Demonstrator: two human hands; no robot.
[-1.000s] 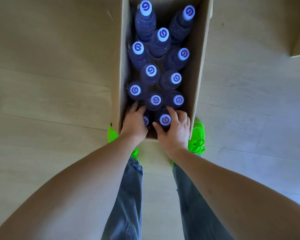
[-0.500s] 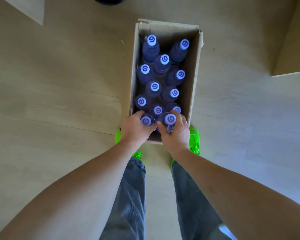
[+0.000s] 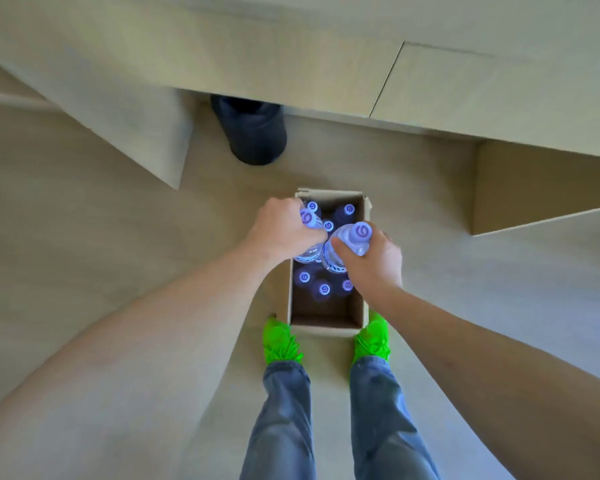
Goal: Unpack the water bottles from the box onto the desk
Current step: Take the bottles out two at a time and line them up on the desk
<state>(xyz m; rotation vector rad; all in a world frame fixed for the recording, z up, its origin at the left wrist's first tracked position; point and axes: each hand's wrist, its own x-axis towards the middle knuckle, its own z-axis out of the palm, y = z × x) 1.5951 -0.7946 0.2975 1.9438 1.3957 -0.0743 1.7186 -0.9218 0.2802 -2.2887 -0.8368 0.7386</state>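
Two bottles held above the open box

At frame centre the left hand grips one bottle and the right hand grips another bottle, side by side over the cardboard box; more bottles stand inside, the desk across the top

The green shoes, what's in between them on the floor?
In the head view, the near end of the cardboard box sits between the left green shoe and the right green shoe. That end looks empty; bottles stand farther in.
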